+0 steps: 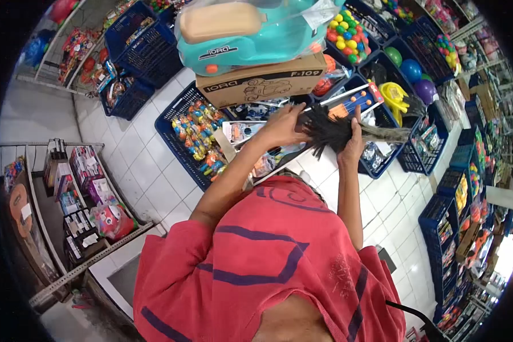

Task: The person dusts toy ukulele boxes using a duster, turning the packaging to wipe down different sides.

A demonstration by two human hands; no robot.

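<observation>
A black feather duster (329, 130) is in front of my body, its pale handle pointing right. My left hand (285, 126) touches the left side of its bristles, fingers partly hidden by them. On the right side, my right hand (352, 142) has its thumb and fingers around a boxed toy's edge or the duster; which one cannot be made out. The boxed toy (356, 102), with orange and blue parts, lies just beyond the duster. Nearer my body and under my left forearm is a white-edged package (268, 165).
A brown carton (262, 85) bears a turquoise ride-on toy (251, 43) straight ahead. Blue baskets of toys (182, 165) surround me on the tiled floor (137, 154). Shelves with a toy guitar (20, 210) stand at left, and stacked blue baskets (439, 228) at right.
</observation>
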